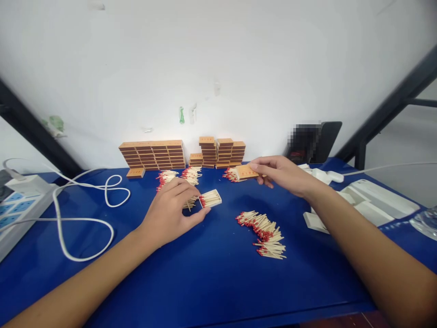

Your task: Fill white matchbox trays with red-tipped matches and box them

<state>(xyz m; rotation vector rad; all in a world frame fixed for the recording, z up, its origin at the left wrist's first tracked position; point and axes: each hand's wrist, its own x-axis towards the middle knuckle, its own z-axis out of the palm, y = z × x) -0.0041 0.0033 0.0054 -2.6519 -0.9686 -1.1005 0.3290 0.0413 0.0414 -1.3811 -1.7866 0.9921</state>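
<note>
Between the thumb and fingers of my left hand [175,205] is a small white matchbox tray [220,200] filled with red-tipped matches [210,198]. My right hand [276,172] pinches an orange matchbox sleeve [246,172] by its right end, to the right of and farther back than the tray. Behind the sleeve lies a heap of matches [231,174], partly covered by it. More matches [191,175] lie behind my left hand, some hidden by its fingers. In front of the sleeve, a curved pile of loose matches [262,230] rests on the blue table [191,278].
Stacked matchboxes [153,156] line the white wall, with shorter stacks [223,152] beside them and a single box [135,173] in front. At left are a power strip [20,209] and looping white cable [111,228]. White trays [362,209] and a dark stand [329,141] occupy the right.
</note>
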